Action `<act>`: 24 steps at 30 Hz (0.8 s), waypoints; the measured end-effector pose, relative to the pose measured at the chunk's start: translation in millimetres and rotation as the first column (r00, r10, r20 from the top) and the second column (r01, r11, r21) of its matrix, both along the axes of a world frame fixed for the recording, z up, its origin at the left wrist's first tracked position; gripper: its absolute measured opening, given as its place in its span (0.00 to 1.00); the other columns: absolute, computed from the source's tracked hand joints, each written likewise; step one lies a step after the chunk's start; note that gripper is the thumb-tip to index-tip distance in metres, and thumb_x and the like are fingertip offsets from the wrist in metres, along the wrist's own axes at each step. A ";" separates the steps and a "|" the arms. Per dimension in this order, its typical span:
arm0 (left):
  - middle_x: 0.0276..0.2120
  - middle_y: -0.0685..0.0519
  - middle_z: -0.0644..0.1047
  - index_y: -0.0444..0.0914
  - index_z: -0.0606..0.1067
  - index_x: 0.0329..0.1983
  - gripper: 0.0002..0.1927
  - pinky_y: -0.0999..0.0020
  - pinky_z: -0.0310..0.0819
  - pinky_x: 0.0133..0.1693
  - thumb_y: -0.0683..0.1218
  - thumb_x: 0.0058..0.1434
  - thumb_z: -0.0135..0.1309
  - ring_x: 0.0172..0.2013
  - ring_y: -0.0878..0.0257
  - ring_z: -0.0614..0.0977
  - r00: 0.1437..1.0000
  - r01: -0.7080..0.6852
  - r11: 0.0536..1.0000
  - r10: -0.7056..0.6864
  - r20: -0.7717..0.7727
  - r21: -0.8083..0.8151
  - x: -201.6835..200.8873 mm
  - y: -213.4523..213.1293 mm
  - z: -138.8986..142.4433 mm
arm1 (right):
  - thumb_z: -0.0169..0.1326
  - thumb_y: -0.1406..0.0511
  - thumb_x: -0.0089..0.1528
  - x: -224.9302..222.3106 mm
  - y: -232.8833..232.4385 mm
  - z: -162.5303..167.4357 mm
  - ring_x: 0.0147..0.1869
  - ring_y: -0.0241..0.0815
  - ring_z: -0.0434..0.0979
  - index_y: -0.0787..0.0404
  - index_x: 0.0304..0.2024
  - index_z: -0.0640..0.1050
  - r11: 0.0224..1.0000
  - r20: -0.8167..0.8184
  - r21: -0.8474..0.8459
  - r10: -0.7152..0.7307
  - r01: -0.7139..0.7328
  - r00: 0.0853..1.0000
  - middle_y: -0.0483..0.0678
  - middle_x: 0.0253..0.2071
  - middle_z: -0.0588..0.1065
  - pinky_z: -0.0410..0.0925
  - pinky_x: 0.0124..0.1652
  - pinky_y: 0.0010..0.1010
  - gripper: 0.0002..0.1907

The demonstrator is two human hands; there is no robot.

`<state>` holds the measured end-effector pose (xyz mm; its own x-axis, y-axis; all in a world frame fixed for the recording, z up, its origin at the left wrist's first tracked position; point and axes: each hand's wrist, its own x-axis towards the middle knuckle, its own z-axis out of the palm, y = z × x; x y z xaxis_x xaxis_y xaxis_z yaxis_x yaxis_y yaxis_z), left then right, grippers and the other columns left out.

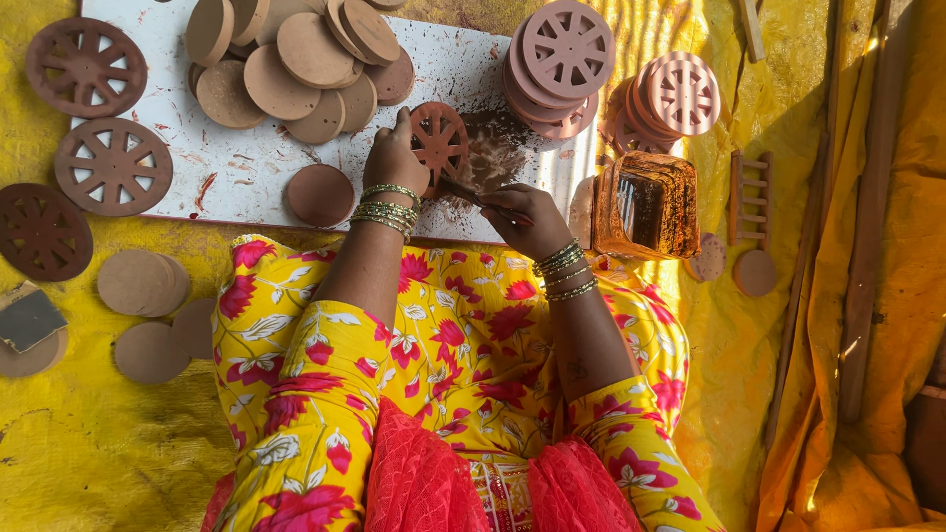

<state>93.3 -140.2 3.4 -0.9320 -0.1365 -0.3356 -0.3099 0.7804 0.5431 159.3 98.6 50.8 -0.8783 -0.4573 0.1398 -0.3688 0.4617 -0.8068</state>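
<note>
Yellow sheeting lay under a white board [246,158], and on it the left hand [392,156] pinned a spoked clay wheel [439,140], fingers closed on its rim. Just beside the wheel, the right hand [527,219] pinched a thin tool [471,195]; plain discs [296,64] were heaped above.

From my view, bare white board [246,167] lies open left of the left hand [392,158], broken only by one plain disc [319,194]. Ahead, the heap of plain discs [296,59] blocks the far edge. To the right, the amber container [645,204] and stacked pink wheels [564,64] hem in the right hand [527,219].
</note>
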 end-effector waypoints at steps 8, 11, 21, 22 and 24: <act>0.53 0.40 0.73 0.45 0.57 0.75 0.48 0.55 0.77 0.50 0.38 0.51 0.62 0.52 0.44 0.79 0.989 0.082 0.996 -0.085 -0.124 -0.028 5.6 7.3 0.1 | 0.64 0.68 0.62 -9.1 -3.5 0.7 0.45 0.52 0.83 0.63 0.47 0.82 0.999 -0.111 0.018 -0.027 0.030 0.993 0.55 0.44 0.81 0.75 0.44 0.35 0.11; 0.54 0.40 0.73 0.45 0.56 0.76 0.47 0.54 0.78 0.50 0.38 0.53 0.61 0.52 0.44 0.79 0.994 0.065 0.998 -0.066 -0.084 -0.017 5.5 6.6 -3.1 | 0.64 0.68 0.62 -0.1 -9.8 -2.4 0.45 0.53 0.83 0.63 0.47 0.82 0.997 -0.135 0.006 -0.082 0.083 0.987 0.55 0.44 0.81 0.75 0.44 0.35 0.11; 0.56 0.39 0.71 0.46 0.54 0.77 0.50 0.54 0.77 0.51 0.39 0.52 0.64 0.53 0.44 0.78 1.000 0.009 1.000 -0.009 -0.017 0.004 2.7 0.7 -10.0 | 0.64 0.69 0.63 3.1 -5.5 -22.8 0.42 0.44 0.83 0.63 0.48 0.82 0.981 -0.044 -0.138 -0.140 0.133 0.989 0.52 0.42 0.81 0.74 0.42 0.30 0.10; 0.57 0.40 0.71 0.46 0.54 0.77 0.50 0.54 0.77 0.51 0.39 0.52 0.64 0.53 0.44 0.79 1.000 0.005 1.000 -0.005 -0.014 0.007 2.3 0.9 -9.7 | 0.63 0.69 0.64 1.8 -7.2 -25.0 0.42 0.44 0.83 0.63 0.48 0.81 0.978 -0.041 -0.141 -0.161 0.154 0.986 0.53 0.42 0.81 0.74 0.42 0.30 0.10; 0.57 0.41 0.71 0.47 0.54 0.77 0.49 0.54 0.77 0.51 0.39 0.53 0.63 0.53 0.45 0.79 1.000 -0.006 1.000 0.006 -0.003 0.010 2.4 0.2 -9.0 | 0.62 0.69 0.64 1.4 -6.9 -26.4 0.42 0.44 0.84 0.63 0.48 0.81 0.970 -0.030 -0.147 -0.200 0.193 0.979 0.53 0.43 0.81 0.75 0.42 0.30 0.09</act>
